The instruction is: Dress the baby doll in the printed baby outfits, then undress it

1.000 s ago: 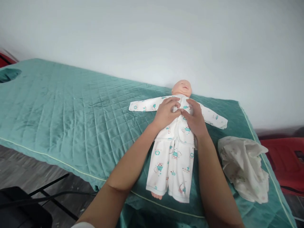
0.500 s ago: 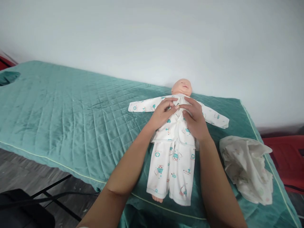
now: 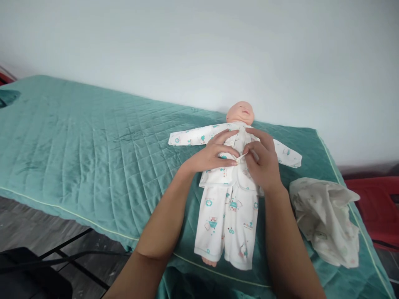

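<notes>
Doll (image 3: 240,113), one: lying face up at the right part of the green bed (image 3: 102,137), long axis running far to near, head pointing far and a little right, feet near. Shirt (image 3: 218,176), one: covering its trunk, two sleeves spreading, one left, one right and slightly near. Trousers (image 3: 226,224), one pair: two legs pointing near, one foot showing beneath the left leg.

Hands, two. Left hand (image 3: 213,155): reaching in from near left, palm down over the shirt, thumb and a finger pinching its front edge, another finger stretching toward the collar. Right hand (image 3: 264,164): curling in from the right, forearm passing beside the trousers, thumb and forefinger pinching the raised shirt edge, a finger extending toward the collar.

Cloth (image 3: 324,220), one: lying crumpled right of the right forearm. Red object (image 3: 377,203), one: standing beyond the right edge. Wall (image 3: 199,50), one: rising behind. Black object (image 3: 34,274), one: occupying the near left corner.
</notes>
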`<state>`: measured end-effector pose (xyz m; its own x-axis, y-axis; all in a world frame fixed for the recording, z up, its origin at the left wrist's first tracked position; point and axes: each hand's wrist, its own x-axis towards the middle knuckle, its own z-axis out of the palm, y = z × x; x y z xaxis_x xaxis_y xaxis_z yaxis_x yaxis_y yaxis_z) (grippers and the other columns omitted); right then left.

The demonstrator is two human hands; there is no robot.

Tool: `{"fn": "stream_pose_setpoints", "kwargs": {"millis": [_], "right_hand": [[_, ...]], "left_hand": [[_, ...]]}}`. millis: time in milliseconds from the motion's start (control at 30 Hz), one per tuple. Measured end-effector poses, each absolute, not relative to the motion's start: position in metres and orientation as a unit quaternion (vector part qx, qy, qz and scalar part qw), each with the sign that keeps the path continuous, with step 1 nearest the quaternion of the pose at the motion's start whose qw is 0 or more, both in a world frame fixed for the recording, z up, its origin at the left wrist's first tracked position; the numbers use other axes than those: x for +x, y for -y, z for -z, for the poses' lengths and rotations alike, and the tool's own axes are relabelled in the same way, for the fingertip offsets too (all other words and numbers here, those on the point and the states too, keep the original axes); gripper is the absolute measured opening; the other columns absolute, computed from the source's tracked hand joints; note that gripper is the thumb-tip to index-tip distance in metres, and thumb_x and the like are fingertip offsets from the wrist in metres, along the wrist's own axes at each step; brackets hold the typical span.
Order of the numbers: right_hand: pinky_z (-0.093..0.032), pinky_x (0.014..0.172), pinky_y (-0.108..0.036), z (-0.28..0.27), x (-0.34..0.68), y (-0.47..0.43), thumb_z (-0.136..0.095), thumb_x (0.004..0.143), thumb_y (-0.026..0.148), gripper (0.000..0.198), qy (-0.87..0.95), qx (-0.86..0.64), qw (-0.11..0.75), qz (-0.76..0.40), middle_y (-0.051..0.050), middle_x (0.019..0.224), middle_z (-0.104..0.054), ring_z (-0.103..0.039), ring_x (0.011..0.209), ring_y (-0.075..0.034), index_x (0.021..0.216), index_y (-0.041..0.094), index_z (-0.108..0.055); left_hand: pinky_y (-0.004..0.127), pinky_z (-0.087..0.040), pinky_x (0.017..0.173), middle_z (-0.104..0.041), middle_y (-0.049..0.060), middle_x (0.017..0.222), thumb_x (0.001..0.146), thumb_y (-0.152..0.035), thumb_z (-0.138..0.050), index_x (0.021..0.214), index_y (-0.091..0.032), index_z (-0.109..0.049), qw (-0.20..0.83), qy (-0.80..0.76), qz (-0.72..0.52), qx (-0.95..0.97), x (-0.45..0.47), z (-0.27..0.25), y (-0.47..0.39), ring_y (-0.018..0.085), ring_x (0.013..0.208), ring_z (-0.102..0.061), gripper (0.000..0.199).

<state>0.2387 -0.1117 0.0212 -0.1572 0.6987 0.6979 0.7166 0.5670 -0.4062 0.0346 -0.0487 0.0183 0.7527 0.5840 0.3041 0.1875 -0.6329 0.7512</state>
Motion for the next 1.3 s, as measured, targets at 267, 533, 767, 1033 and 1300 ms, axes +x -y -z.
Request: {"fn": "stream_pose_setpoints", "kwargs": {"millis": [267,533,767,1033,1300], "right_hand": [[-0.043,0.109,-0.053,-0.004,0.239,0.118,-0.051,0.084,0.013,0.013,0.701,-0.485,0.515,-0.090,-0.005,0.135,-0.061,-0.054,0.128,-0.027,0.083,0.025,-0.056],[-0.021,0.126,-0.056,-0.012,0.254,0.118,-0.064,0.090,0.040,0.014,0.768,-0.473,0.389,-0.189,0.001,0.159,-0.040,-0.022,0.154,-0.026,0.099,0.030,-0.061],[-0.019,0.126,-0.056,-0.012,0.256,0.118,-0.067,0.089,0.047,0.020,0.759,-0.474,0.389,-0.221,0.000,0.161,-0.037,-0.020,0.155,-0.026,0.093,0.029,-0.063],[-0.021,0.125,-0.057,-0.007,0.251,0.114,-0.069,0.088,0.042,0.016,0.746,-0.479,0.417,-0.200,-0.001,0.158,-0.042,-0.027,0.153,-0.026,0.088,0.028,-0.061],[-0.024,0.124,-0.056,-0.010,0.254,0.116,-0.070,0.085,0.049,0.022,0.719,-0.457,0.453,-0.263,0.001,0.157,-0.044,-0.031,0.151,-0.028,0.086,0.028,-0.063]], "left_hand": [[0.049,-0.016,0.130,-0.034,-0.002,0.164,0.088,-0.053,-0.067,0.098,-0.027,-0.077,0.381,-0.211,-0.272,0.858,0.034,-0.020,0.047,0.028,0.159,-0.012,0.030],[0.051,-0.016,0.130,-0.034,-0.006,0.163,0.089,-0.043,-0.067,0.099,-0.030,-0.076,0.391,-0.189,-0.269,0.860,0.032,-0.018,0.044,0.026,0.158,-0.013,0.018],[0.054,-0.016,0.129,-0.035,-0.004,0.163,0.091,-0.043,-0.065,0.101,-0.030,-0.075,0.387,-0.196,-0.256,0.864,0.032,-0.020,0.044,0.026,0.159,-0.011,0.020],[0.053,-0.020,0.128,-0.036,-0.003,0.162,0.091,-0.044,-0.065,0.097,-0.029,-0.074,0.394,-0.209,-0.269,0.854,0.034,-0.018,0.045,0.027,0.158,-0.015,0.019],[0.051,-0.018,0.128,-0.041,-0.001,0.160,0.088,-0.045,-0.069,0.087,-0.025,-0.070,0.388,-0.225,-0.302,0.841,0.041,-0.016,0.049,0.026,0.156,-0.020,0.019]]}}
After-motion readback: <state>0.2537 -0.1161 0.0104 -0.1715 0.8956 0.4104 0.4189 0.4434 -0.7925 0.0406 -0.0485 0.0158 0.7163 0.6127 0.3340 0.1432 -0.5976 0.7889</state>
